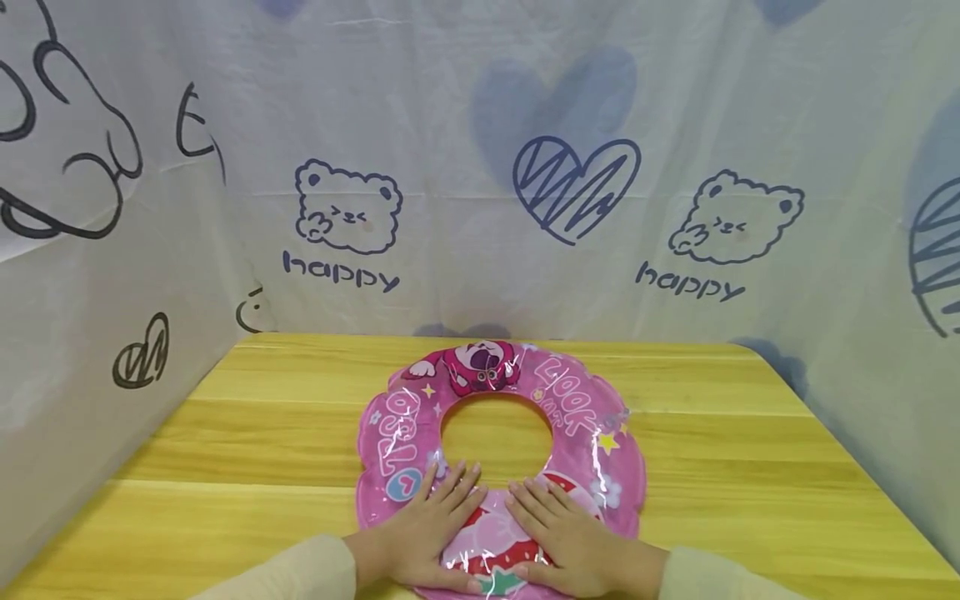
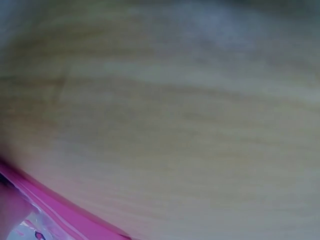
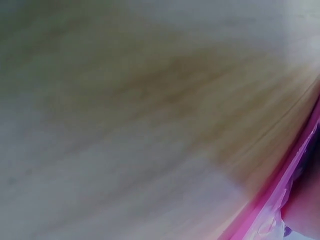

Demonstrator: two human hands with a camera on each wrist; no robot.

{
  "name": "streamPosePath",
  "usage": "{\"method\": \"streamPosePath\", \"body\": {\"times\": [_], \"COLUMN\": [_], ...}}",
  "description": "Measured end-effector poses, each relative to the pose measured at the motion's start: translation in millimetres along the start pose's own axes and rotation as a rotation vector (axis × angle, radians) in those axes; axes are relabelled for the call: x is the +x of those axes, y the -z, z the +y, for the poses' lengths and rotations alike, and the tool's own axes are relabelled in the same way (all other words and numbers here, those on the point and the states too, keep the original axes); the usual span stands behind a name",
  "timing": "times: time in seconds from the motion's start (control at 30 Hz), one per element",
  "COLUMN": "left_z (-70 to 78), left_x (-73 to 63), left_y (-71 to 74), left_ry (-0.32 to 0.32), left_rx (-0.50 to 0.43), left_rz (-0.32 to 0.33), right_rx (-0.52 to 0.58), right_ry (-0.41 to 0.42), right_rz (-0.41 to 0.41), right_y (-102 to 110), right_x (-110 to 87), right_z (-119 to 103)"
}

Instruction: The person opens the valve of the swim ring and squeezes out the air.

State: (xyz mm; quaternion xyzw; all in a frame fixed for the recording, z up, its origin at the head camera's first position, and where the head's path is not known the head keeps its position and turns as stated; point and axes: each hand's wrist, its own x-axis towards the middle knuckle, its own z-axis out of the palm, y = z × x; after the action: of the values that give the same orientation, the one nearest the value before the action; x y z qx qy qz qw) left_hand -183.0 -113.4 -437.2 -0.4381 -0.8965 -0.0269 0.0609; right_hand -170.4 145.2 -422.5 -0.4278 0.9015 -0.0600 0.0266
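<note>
I count one glossy pink plastic ring with scalloped edges, flat on one yellow wood-grain table. Bear print far side, strawberry print near; roundish, I can't pick a long axis. Two hands, left and right, rest palm-down on its near part, fingers extended, angled forward and inward.

Head cam: worn on head, faces forward and down, widest view, left hand and right hand at bottom centre, printed sheet filling upper frame; wrist cams: close in, mostly blurred tabletop, ring edge lower left in left, lower right in right; all three share ring and tabletop
</note>
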Motion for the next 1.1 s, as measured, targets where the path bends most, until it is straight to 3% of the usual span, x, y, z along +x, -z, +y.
{"method": "streamPosePath", "body": {"times": [0.3,0.5,0.6,0.83,1.1], "left_z": [-3.2,-14.1,-20.9,-27.2,-28.3], "left_x": [-1.8,-5.6,-7.7,-11.3,-12.6], "left_y": [1.9,7.5,11.7,10.0,3.8], "left_ry": [-0.012,-0.11,-0.12,-0.109,-0.117], "left_rx": [-0.053,0.156,0.234,0.245,0.243], "left_rz": [-0.004,0.109,0.15,0.117,0.105], "right_rx": [0.013,0.002,-0.047,-0.152,-0.106], "right_ry": [-0.002,0.025,0.063,0.12,0.1], "right_rz": [-0.024,0.026,0.076,0.142,0.11], "right_y": [0.7,-7.0,-7.0,-7.3,-6.2], "right_x": [-0.9,-4.4,-6.8,-10.3,-10.6], "right_z": [-0.2,4.7,6.5,10.0,9.0]}}
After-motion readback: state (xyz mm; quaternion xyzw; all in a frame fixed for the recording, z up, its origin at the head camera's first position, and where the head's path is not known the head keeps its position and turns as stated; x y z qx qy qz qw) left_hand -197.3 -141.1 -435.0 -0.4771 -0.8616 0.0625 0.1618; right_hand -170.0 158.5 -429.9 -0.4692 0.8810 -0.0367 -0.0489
